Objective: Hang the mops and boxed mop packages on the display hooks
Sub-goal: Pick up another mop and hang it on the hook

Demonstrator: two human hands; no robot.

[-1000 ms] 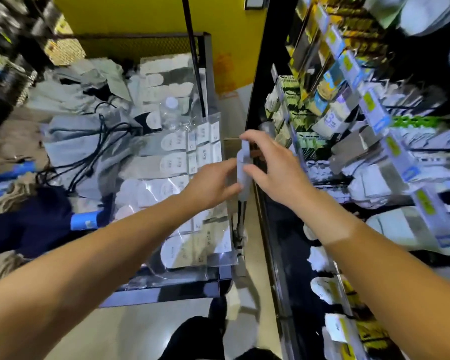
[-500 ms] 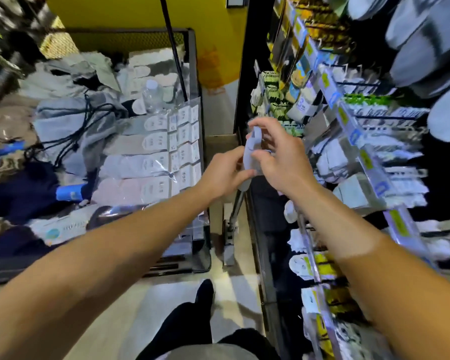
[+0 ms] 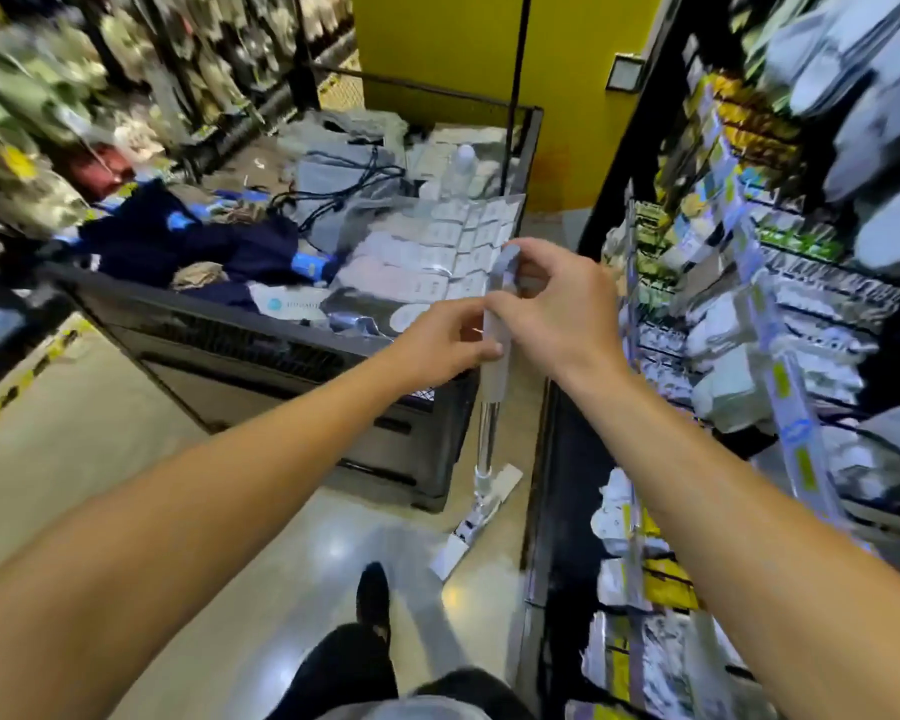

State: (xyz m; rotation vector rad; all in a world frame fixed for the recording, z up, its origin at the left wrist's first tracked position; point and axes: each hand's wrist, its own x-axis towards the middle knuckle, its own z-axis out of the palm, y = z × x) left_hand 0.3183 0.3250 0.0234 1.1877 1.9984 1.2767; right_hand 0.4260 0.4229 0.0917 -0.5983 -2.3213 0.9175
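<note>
1. Both hands were on the mop. Left hand (image 3: 445, 337) gripped the pale grey plastic handle of the upright mop (image 3: 497, 330), fingers curled round it about mid-grip. Right hand (image 3: 557, 309) pinched the handle's top end between thumb and fingertips, other fingers loosely bent.
2. Mop stood roughly vertical between the cart and the shelving: grey grip on top, shiny metal pole (image 3: 484, 439) below, flat white mop head (image 3: 476, 517) tilted, down at the floor. Contact with the floor couldn't be confirmed.
3. Step in hand, as I read it: prepping the handle tip for hanging, likely finding or orienting the hang hole. The hole itself wasn't visible; hands and blur covered it.
4. Mop wasn't on any hook yet. It was near the rack but apart from it.
5. Black wire display rack with packaged goods (image 3: 749, 314) stood just to the right, hooks already crowded with white and green packs. A free hook couldn't be made out through the blur.
6. Black mesh stock cart (image 3: 261, 330) sat to the left, holding bagged white goods, dark blue cloth and grey bags.
7. Next move would call for lifting the mop clear, swinging the top toward a free hook, and threading the tip on without snagging neighbouring packs.
</note>
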